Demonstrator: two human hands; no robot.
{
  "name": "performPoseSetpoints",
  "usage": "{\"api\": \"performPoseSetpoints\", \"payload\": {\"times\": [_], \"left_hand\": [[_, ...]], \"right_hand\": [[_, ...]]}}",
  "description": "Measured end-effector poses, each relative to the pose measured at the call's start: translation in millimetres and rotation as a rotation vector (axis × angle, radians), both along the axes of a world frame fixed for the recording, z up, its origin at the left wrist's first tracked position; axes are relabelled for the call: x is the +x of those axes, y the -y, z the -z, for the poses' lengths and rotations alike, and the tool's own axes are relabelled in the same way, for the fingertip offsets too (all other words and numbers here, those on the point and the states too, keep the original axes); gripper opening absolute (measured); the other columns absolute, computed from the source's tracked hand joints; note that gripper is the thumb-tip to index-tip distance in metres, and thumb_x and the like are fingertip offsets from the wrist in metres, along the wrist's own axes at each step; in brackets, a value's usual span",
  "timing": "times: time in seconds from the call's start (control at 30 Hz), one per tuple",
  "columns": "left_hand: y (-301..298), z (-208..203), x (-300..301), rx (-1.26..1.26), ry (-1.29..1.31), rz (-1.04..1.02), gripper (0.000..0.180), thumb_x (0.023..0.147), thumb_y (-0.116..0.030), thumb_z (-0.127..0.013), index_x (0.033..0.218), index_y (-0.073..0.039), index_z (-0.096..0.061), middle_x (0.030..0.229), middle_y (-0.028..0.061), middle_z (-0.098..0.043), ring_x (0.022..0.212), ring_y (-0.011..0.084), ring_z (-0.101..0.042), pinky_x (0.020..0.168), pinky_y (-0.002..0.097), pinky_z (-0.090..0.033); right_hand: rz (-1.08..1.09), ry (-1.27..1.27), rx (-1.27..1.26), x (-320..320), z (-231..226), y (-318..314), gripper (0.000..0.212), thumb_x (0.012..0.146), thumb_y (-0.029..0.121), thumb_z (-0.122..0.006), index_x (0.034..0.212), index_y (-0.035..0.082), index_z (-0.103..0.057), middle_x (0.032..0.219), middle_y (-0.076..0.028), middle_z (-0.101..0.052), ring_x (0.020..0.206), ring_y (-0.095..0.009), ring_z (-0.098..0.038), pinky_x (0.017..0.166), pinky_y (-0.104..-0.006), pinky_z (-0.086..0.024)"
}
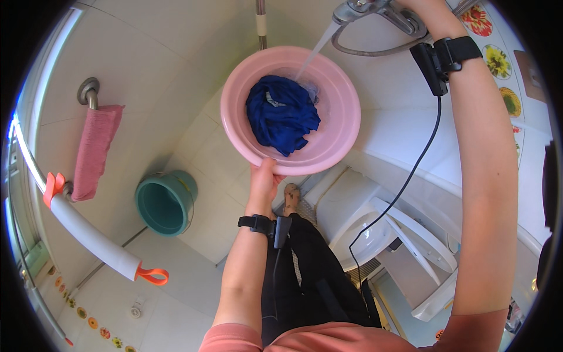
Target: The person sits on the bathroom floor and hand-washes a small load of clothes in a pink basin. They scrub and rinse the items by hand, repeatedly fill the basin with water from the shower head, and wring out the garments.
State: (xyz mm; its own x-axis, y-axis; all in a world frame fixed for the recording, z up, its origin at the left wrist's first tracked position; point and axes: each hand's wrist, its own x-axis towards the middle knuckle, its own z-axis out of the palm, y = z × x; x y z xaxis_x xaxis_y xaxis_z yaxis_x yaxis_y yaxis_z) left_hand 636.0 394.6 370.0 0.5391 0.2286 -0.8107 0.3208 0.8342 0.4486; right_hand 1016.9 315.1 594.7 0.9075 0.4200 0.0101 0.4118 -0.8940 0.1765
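Note:
A pink basin [346, 138] is held up by its near rim in my left hand [265, 183], the thumb lying over the edge. Inside it lies a bunched, wet-looking dark blue cloth [280, 120] with a small pale patch on top. Water [316, 50] runs in a stream from the metal faucet [350, 10] into the basin, landing beside the cloth. At the top edge, my right hand [431, 8] is by the faucet's handle end; its fingers are cut off by the picture's edge. Black straps with cabled devices circle both wrists.
A green bucket [186, 186] stands on the tiled floor at the left. A pink towel [97, 152] hangs on a wall bar. To the right are a white toilet [346, 202] with its lid up and a pale ledge [404, 132]. A shower hose [375, 53] loops below the faucet.

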Motion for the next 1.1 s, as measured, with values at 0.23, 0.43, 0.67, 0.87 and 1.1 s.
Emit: {"api": "performPoseSetpoints", "payload": {"times": [0.23,0.43,0.67,0.87,1.1], "left_hand": [[4,4,-10,0.012,0.003,0.052,0.045,0.081,-0.004,-0.042,0.124,-0.001,-0.031,0.102,0.0157,-0.053,0.078,0.0265,-0.063,0.062,0.0352,-0.059],[9,15,-24,-0.02,-0.031,0.08,0.046,0.081,-0.005,-0.042,0.125,-0.002,-0.03,0.103,0.0162,-0.052,0.082,0.0264,-0.062,0.063,0.0353,-0.059],[12,22,-28,-0.013,-0.04,0.095,0.045,0.081,-0.006,-0.043,0.124,-0.002,-0.032,0.102,0.0161,-0.052,0.081,0.0262,-0.062,0.062,0.0347,-0.059],[12,18,-11,0.004,0.001,0.042,0.044,0.082,-0.005,-0.042,0.124,-0.003,-0.032,0.101,0.0156,-0.052,0.08,0.026,-0.061,0.064,0.0359,-0.058],[9,22,18,-0.029,0.025,0.062,0.043,0.082,-0.005,-0.042,0.124,-0.005,-0.032,0.101,0.0133,-0.052,0.082,0.025,-0.061,0.065,0.0368,-0.057]], "right_hand": [[0.01,0.039,-0.044,2,3,-3,0.051,0.089,0.04,-0.037,0.079,-0.001,-0.066,0.081,-0.022,-0.064,0.08,-0.039,-0.062,0.073,-0.0453,-0.048],[0.029,0.048,-0.041,2,3,-3,0.051,0.089,0.04,-0.037,0.079,0.0,-0.067,0.081,-0.021,-0.065,0.079,-0.038,-0.062,0.072,-0.0455,-0.048],[0.042,0.04,0.002,-5,-1,-3,0.051,0.089,0.041,-0.038,0.08,-0.001,-0.067,0.08,-0.02,-0.065,0.079,-0.037,-0.062,0.073,-0.045,-0.048],[0.067,0.028,0.013,-10,-2,-3,0.052,0.089,0.041,-0.038,0.08,-0.001,-0.067,0.079,-0.02,-0.065,0.079,-0.037,-0.062,0.073,-0.0448,-0.048],[0.055,0.016,0.043,-11,-3,-3,0.051,0.089,0.041,-0.039,0.079,0.0,-0.067,0.075,-0.019,-0.065,0.075,-0.037,-0.063,0.071,-0.0446,-0.048]]}}
